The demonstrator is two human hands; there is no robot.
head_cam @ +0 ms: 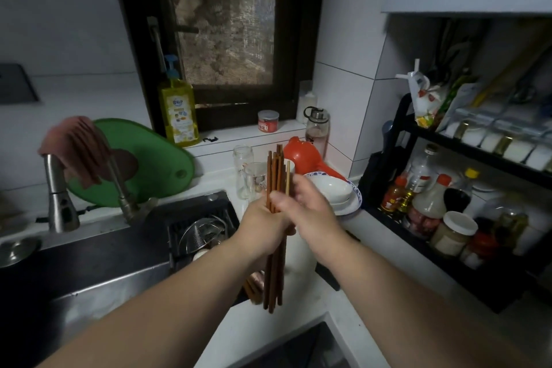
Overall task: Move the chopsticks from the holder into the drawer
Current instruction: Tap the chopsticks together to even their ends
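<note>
1. Filling the lower left of the frame, a dark steel sink (89, 266) runs along the white counter (301, 331), with a tap (59, 194) at its left rim and a pink cloth (76, 149) draped over the tap.
2. At the right edge stands a black rack (448, 287) crowded with bottles and jars.
3. A green cutting board (155, 158) leans against the wall behind the sink, left of centre.
4. A stack of white bowls (334, 191) sits on the counter just right of centre, behind the hands.
5. The left hand (263, 230), at mid-frame, is wrapped in a fist around a bundle of brown chopsticks (276, 170).
6. The right hand (310, 206) touches the left one, its thumb and fingers pinching the same bundle higher up.
7. The chopsticks stand nearly upright in the air over the counter's edge, tips pointing down near the lower centre.
8. Just left of those tips, a few more sticks (252, 287) show in a dark opening; I cannot tell whether that is the holder.
</note>
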